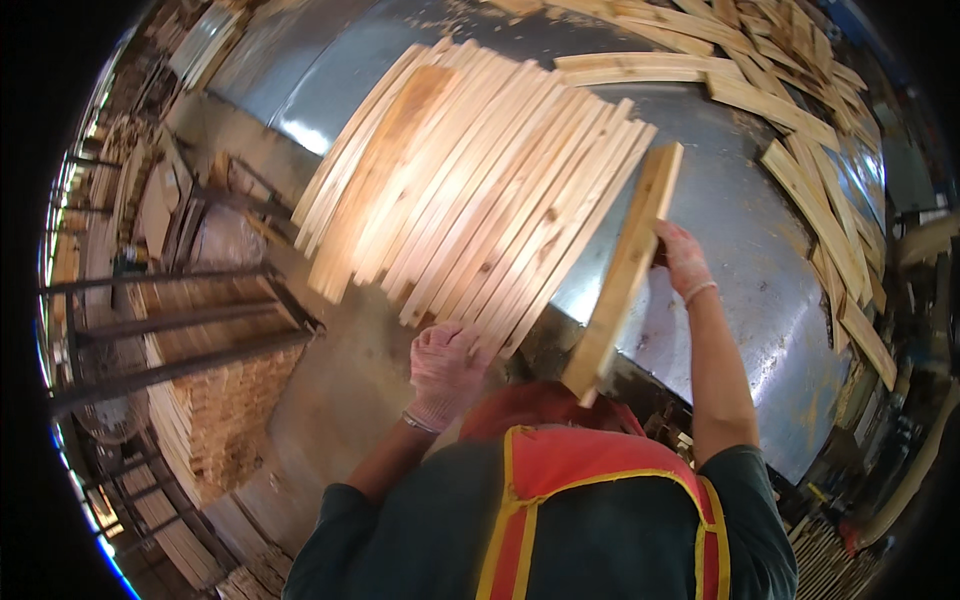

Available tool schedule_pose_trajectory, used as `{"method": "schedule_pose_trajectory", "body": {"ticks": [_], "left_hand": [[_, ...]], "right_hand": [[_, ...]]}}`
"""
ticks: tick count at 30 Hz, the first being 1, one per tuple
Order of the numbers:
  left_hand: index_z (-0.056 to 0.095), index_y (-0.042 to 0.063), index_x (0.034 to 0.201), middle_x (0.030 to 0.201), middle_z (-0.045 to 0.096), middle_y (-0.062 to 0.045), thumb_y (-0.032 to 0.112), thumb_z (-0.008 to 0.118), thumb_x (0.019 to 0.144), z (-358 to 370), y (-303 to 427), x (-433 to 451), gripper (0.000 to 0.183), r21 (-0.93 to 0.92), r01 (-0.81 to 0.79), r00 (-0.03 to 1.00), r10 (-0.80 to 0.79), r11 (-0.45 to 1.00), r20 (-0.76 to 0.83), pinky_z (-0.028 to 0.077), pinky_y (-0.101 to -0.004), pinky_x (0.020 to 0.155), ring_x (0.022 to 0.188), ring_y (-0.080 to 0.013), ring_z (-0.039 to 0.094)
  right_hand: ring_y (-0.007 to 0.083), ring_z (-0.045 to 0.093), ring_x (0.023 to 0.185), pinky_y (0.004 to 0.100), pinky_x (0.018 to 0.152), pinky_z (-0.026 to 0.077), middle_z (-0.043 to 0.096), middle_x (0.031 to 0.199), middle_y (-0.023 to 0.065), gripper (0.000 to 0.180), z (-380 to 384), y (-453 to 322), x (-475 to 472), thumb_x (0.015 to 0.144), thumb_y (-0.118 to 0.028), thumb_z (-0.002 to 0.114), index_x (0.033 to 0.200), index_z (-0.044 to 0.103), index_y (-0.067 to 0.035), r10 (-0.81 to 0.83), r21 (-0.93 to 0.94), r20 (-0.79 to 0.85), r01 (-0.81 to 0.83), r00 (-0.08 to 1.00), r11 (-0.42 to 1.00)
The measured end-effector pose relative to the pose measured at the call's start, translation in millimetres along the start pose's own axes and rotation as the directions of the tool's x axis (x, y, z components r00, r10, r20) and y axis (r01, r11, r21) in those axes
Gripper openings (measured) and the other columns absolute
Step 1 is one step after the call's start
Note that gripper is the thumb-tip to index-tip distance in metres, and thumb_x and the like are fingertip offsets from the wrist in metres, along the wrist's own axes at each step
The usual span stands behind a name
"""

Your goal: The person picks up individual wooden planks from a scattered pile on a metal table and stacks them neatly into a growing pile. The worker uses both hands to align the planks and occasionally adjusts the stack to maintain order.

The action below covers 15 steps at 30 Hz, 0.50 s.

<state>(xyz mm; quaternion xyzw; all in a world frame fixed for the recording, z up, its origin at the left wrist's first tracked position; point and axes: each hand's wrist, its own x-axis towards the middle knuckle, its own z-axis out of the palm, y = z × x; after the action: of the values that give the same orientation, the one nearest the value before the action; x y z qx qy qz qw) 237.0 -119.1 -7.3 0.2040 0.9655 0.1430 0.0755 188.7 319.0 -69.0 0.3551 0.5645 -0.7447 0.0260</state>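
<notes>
My right hand (684,259), in a pale knitted work glove, grips a single wooden board (628,262) near its middle. The board is tilted, apart from the row of boards on its left. My left hand (448,371), gloved too, rests at the near ends of that row of boards (480,195); its fingers are curled, and whether they grip a board is unclear. Those narrow boards stand side by side on the metal tabletop (727,232), their near ends jutting past its edge. One darker board (390,180) lies on top toward the left.
Loose boards (817,217) lie scattered along the table's right and far sides. A tall stack of wood pieces (232,412) stands at the left beside a dark metal rack (187,360). Sawdust and chips dot the tabletop.
</notes>
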Motion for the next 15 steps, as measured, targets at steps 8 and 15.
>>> {"method": "schedule_pose_trajectory", "body": {"ticks": [8, 15], "left_hand": [[0.058, 0.008, 0.146, 0.127, 0.070, -0.008, 0.047, 0.070, 0.101, 62.7, -55.7, -32.0, 0.061, -0.734, 0.620, 0.734, -0.124, -0.278, 0.667, 0.051, -0.0430, 0.102, 0.118, -0.0259, 0.064], [0.060, 0.006, 0.145, 0.141, 0.065, -0.007, 0.056, 0.062, 0.104, 29.7, -27.2, -12.4, 0.064, -0.848, 0.511, 0.850, -0.062, -0.138, 0.523, 0.048, -0.0449, 0.108, 0.123, -0.0258, 0.063]], "right_hand": [[0.0182, 0.067, 0.107, 0.0310, 0.093, 0.054, 0.072, 0.125, 0.0074, 0.061, 93.8, 44.0, -38.3, 0.104, -0.030, 0.071, 0.154, 0.053, -0.001, -0.077, 0.066, 0.136, 0.068, 0.988, 0.995], [0.0252, 0.055, 0.136, 0.0355, 0.118, 0.040, 0.061, 0.150, 0.0152, 0.069, 110.6, 38.7, -52.0, 0.103, -0.029, 0.067, 0.161, 0.042, -0.002, -0.109, -0.110, 0.084, 0.118, 0.990, 0.987]]}}
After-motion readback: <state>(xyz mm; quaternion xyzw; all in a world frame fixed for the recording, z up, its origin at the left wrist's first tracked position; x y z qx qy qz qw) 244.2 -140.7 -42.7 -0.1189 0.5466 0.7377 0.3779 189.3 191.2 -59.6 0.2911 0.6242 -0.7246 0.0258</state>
